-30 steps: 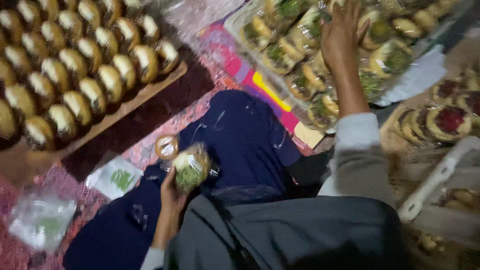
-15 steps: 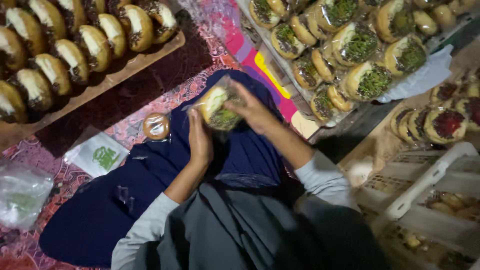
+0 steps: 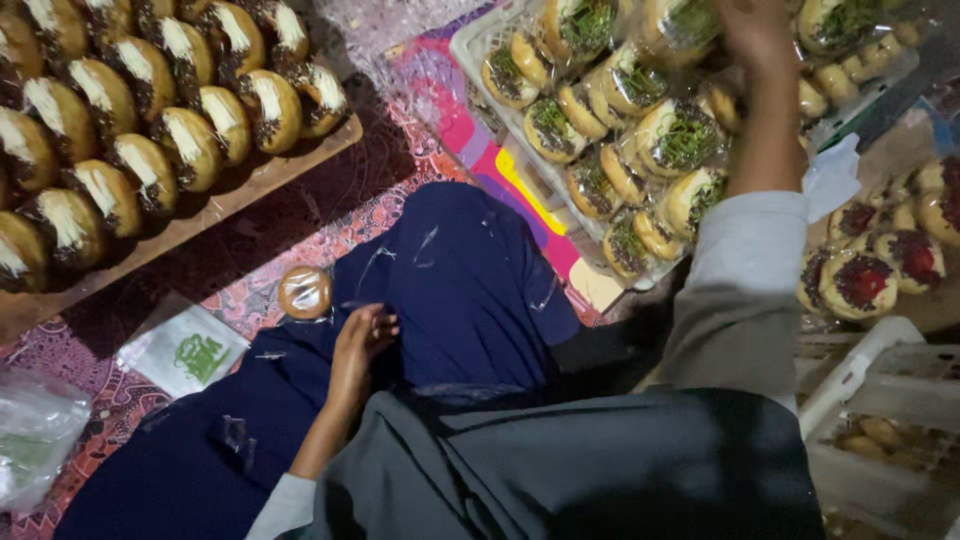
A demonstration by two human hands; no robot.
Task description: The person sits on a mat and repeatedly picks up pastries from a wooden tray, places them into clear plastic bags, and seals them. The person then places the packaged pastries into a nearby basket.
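Two hands are at work over a dark blue cloth [image 3: 470, 280] spread across the person's lap. At about seven o'clock from the middle of the view, the left hand [image 3: 362, 345] rests on that cloth with its fingers loosely curled and nothing in them. Just beside it, toward ten o'clock, a small round roll of brown tape [image 3: 304, 292] lies at the cloth's edge, close to the fingertips but apart from them.

At one o'clock, the right hand [image 3: 752, 35] reaches far up in a grey sleeve [image 3: 745, 270] over a white tray [image 3: 470, 45] packed with wrapped buns. It is at a wrapped bun with green topping [image 3: 685, 25] at the top edge of the view — the picture is blurred there, so I cannot tell whether the fingers grip it or only touch it. Around it sit more wrapped green-topped buns [image 3: 620, 130], stacked close in clear film.

At ten o'clock a wooden board [image 3: 250, 190] carries rows of unwrapped buns with white and dark topping [image 3: 180, 140], side by side. Toward three o'clock, buns with red topping [image 3: 860, 280] lie on another surface, and below them, at four o'clock, is a white plastic crate [image 3: 860, 380].

Down at eight o'clock a small clear packet with green print [image 3: 185, 350] lies on the patterned mat [image 3: 330, 210] — and past it, at the left edge, a crumpled clear plastic bag [image 3: 35, 430].
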